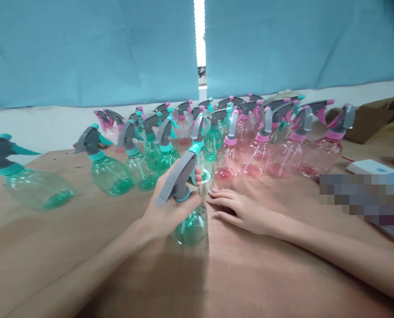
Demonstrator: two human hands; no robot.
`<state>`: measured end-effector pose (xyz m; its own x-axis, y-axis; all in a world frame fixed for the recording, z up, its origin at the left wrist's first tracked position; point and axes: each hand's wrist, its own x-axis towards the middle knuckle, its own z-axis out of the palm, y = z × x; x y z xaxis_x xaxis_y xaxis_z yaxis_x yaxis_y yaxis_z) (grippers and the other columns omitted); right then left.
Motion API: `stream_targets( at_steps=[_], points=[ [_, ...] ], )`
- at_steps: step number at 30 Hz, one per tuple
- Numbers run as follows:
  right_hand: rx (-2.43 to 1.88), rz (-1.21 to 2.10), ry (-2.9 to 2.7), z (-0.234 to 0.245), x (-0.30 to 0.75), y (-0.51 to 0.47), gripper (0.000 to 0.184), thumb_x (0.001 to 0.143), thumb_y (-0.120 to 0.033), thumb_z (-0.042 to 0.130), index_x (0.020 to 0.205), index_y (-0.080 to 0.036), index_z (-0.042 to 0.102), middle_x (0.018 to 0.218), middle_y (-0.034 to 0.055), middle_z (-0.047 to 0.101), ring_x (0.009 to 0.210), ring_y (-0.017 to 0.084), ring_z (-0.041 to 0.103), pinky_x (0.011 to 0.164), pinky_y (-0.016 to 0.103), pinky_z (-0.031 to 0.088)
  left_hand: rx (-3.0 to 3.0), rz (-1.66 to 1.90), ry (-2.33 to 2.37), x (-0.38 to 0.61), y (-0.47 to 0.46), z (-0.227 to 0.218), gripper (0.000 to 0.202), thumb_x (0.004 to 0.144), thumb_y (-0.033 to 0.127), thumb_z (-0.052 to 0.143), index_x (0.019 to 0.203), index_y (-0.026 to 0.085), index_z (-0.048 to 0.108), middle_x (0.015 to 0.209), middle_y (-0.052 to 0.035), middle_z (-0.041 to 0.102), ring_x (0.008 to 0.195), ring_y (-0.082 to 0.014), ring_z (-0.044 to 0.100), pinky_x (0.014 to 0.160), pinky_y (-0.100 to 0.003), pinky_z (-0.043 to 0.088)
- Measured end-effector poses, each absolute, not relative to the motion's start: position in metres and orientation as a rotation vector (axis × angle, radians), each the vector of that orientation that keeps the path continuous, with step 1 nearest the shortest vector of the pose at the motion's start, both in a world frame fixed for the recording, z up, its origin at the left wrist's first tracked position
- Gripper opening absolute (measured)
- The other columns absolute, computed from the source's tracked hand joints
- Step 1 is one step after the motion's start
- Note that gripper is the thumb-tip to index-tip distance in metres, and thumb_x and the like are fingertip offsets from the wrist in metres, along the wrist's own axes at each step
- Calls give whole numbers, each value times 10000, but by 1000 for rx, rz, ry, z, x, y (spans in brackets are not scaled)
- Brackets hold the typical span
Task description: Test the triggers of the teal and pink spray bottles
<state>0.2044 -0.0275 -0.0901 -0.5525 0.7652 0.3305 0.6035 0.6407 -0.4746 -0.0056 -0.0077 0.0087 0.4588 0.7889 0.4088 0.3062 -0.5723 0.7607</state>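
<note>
My left hand (165, 210) is wrapped round the neck of a green spray bottle (192, 227) near the middle of the table. This bottle has a grey spray head with a turquoise nozzle and trigger, and its body shows below my fingers. My right hand (241, 207) lies on the table just right of it, fingers stretched out towards the bottle and holding nothing. Behind my hands stand more green spray bottles (109, 174), while pink spray bottles (226, 161) stand in a row on the right. One green bottle (34, 187) is apart at the far left.
The brown table (249, 274) spreads under everything. At the right back sits a cardboard box (365, 119), with a white box (369, 168) nearer. A blurred-out patch covers a flat object at the right edge. A blue sheet (84, 48) hangs behind, beside a bright light strip (200, 35).
</note>
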Motion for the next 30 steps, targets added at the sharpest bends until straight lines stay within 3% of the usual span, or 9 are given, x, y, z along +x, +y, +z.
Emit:
stream_targets(
  at_steps=[3, 9, 15, 19, 24, 30],
  points=[
    [-1058, 422, -2340, -91, 205, -27, 366, 972, -350, 487, 1291, -195, 578, 1372, 130, 549, 1293, 272, 482, 1053, 470, 431, 2087, 1028, 918, -5, -11, 10, 284, 705, 95, 535, 951, 236, 546, 978, -20, 636, 835, -190, 629, 734, -292, 514],
    [-1047, 416, -2324, -91, 204, -28, 357, 967, -346, 496, 1286, -211, 583, 1360, 121, 561, 1276, 275, 499, 1041, 479, 441, 2057, 1083, 866, 0, -10, 8, 414, 724, 143, 561, 1124, 249, 554, 1211, -43, 624, 1121, -244, 594, 975, -368, 481],
    [-1063, 403, -2346, -91, 204, -28, 359, 977, -331, 477, 1299, -201, 567, 1366, 120, 555, 1287, 264, 488, 1053, 469, 431, 2111, 1096, 1039, -1, -9, -2, 463, 795, 222, 562, 1254, 258, 516, 1176, -56, 648, 874, -200, 648, 790, -352, 534],
    [-1058, 400, -2357, -92, 205, -27, 373, 976, -339, 476, 1297, -171, 568, 1372, 141, 545, 1289, 271, 483, 1056, 475, 426, 2123, 1121, 965, 0, -10, -3, 475, 811, 191, 553, 1276, 273, 511, 1264, -49, 613, 924, -182, 643, 788, -316, 530],
    [-1064, 396, -2356, -91, 204, -28, 359, 979, -335, 469, 1292, -189, 568, 1376, 123, 545, 1286, 259, 487, 1058, 460, 427, 2117, 1058, 1023, 1, -12, 4, 449, 824, 192, 558, 1262, 284, 529, 1227, -36, 635, 708, -138, 612, 696, -301, 516],
    [-1064, 409, -2352, -88, 204, -28, 369, 982, -354, 461, 1285, -180, 579, 1377, 130, 543, 1280, 271, 493, 1046, 462, 436, 1967, 892, 950, -6, -9, 14, 487, 788, 236, 637, 1260, 266, 519, 1223, -55, 626, 904, -195, 637, 752, -324, 556]
  ],
)
